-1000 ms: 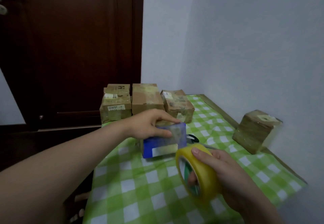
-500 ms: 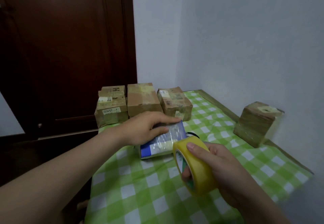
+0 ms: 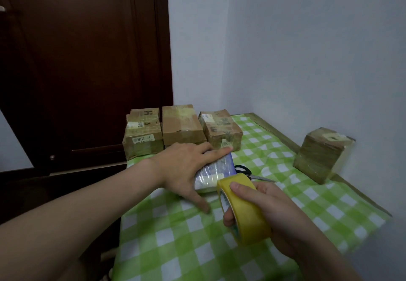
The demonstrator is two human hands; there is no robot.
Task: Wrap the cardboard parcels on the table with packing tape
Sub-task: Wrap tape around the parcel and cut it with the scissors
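Observation:
A small blue and white parcel (image 3: pixel 216 174) wrapped in clear tape lies tilted on the green checked tablecloth (image 3: pixel 175 243). My left hand (image 3: pixel 186 166) rests flat on top of it with straight, spread fingers, the thumb touching the cloth. My right hand (image 3: pixel 263 206) grips a yellow roll of packing tape (image 3: pixel 243 212) just in front of the parcel, thumb on the roll's outer face and fingers through its core. Three taped cardboard parcels (image 3: pixel 182 124) stand in a row at the table's far edge. Another taped parcel (image 3: pixel 323 153) sits against the right wall.
Black-handled scissors (image 3: pixel 248 172) lie on the cloth behind the tape roll. A dark wooden door (image 3: pixel 83 61) stands beyond the table's left side. White walls (image 3: pixel 307 50) close off the back and right. The table's wooden rim (image 3: pixel 276 133) runs along the right wall.
My left hand flattened out on the blue parcel, which tipped further over. My right hand and the tape roll stayed close in front of it.

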